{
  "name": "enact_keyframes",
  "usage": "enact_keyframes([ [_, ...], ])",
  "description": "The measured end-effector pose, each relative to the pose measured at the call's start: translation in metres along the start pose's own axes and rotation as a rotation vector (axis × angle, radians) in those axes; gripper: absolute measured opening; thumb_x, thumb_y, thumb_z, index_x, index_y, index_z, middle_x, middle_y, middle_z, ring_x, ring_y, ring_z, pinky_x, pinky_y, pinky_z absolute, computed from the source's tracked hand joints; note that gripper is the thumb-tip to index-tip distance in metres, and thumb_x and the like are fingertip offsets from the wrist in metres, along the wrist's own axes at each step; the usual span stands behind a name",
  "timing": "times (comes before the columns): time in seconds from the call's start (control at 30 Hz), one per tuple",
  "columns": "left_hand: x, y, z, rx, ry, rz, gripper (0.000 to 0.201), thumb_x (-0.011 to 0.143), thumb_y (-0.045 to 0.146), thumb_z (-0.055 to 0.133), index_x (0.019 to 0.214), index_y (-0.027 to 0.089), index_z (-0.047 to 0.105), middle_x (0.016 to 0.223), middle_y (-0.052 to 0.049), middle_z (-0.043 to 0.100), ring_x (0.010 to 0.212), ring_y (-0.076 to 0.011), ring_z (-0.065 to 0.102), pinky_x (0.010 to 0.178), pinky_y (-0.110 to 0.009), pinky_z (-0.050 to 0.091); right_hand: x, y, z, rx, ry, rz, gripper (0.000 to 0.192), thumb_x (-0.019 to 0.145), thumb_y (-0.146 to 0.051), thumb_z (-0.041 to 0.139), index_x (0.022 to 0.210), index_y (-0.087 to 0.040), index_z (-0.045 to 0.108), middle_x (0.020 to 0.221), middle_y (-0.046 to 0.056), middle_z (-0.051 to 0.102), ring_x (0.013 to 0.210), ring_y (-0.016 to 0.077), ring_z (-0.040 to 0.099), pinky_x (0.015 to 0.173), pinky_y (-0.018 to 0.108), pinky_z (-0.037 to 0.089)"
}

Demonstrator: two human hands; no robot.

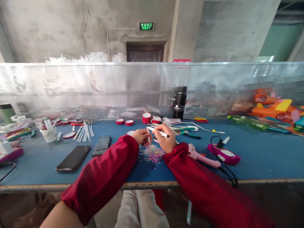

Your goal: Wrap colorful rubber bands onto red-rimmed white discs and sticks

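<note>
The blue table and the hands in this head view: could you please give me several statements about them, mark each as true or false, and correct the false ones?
1. The right hand holds a white pen with a dark end. True.
2. The small colourful pieces lie at the far edge of the table. False: they lie near the hands, at its near side.
3. A black bottle stands near the perforated panel. True.
4. The white cup stands to the right of both hands. False: it is to their left.
5. Both sleeves are green. False: they are dark red.
</note>
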State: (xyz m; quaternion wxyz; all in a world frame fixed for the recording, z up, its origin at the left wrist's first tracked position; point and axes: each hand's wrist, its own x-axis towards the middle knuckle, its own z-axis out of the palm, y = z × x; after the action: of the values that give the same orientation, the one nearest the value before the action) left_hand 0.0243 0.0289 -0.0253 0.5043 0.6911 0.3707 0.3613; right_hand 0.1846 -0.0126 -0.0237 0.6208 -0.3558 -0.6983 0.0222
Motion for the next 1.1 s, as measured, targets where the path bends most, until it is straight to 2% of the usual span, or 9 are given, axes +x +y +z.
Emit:
enact_keyframes([
  [0.2,-0.0001,0.0007,-0.0010,0.013,0.005,-0.015,0.028,0.089,0.039,0.060,0.080,0.013,0.057,0.067,-0.003,0.065,0.047,-0.0095,0.059,0.048,-0.020,0.046,-0.0005,0.0051,0.0000,0.025,0.040,0.028,0.015,0.087,-0.033,0.057,0.078,-0.022,0.061,0.076,0.002,0.070,0.072,0.0187,0.064,0.067,0.030,0.048],
  [0.4,-0.0005,0.0006,-0.0005,0.028,0.004,-0.009,0.025,0.090,0.036,0.059,0.082,0.013,0.056,0.068,-0.002,0.065,0.049,-0.0094,0.059,0.049,-0.020,0.046,-0.0014,0.0023,0.0009,0.016,0.007,-0.008,0.014,0.087,-0.032,0.057,0.077,-0.022,0.060,0.074,0.001,0.068,0.070,0.0182,0.063,0.067,0.030,0.048],
  [0.6,0.0006,-0.0003,-0.0004,0.029,-0.002,-0.009,0.021,0.094,0.030,0.052,0.082,0.013,0.055,0.068,-0.002,0.065,0.047,-0.0096,0.059,0.047,-0.020,0.046,-0.0016,0.0074,0.0019,0.037,0.006,0.016,0.014,0.088,-0.033,0.056,0.080,-0.022,0.060,0.076,0.002,0.070,0.072,0.0186,0.064,0.067,0.030,0.049],
  [0.77,0.0005,0.0006,-0.0015,0.025,0.002,-0.004,0.024,0.092,0.034,0.056,0.081,0.013,0.056,0.068,-0.002,0.065,0.048,-0.0096,0.059,0.048,-0.020,0.046,-0.0004,0.0082,0.0002,0.053,0.043,0.042,0.017,0.088,-0.035,0.056,0.079,-0.022,0.062,0.075,0.001,0.069,0.067,0.0177,0.063,0.065,0.030,0.050],
  [0.87,0.0004,0.0005,-0.0017,0.027,-0.003,-0.011,0.026,0.090,0.037,0.059,0.081,0.013,0.056,0.069,-0.002,0.065,0.048,-0.0093,0.059,0.049,-0.020,0.046,-0.0006,0.0047,-0.0003,0.040,0.020,0.025,0.015,0.088,-0.033,0.057,0.079,-0.022,0.061,0.075,0.002,0.069,0.068,0.0179,0.063,0.065,0.030,0.049],
  [1.1,-0.0008,0.0007,-0.0005,0.050,-0.013,0.003,0.019,0.094,0.027,0.051,0.083,0.013,0.056,0.070,-0.002,0.065,0.048,-0.0093,0.060,0.047,-0.019,0.046,-0.0013,0.0032,0.0006,0.043,-0.020,0.018,0.013,0.088,-0.033,0.057,0.080,-0.023,0.060,0.076,0.002,0.069,0.071,0.0188,0.064,0.067,0.030,0.049],
])
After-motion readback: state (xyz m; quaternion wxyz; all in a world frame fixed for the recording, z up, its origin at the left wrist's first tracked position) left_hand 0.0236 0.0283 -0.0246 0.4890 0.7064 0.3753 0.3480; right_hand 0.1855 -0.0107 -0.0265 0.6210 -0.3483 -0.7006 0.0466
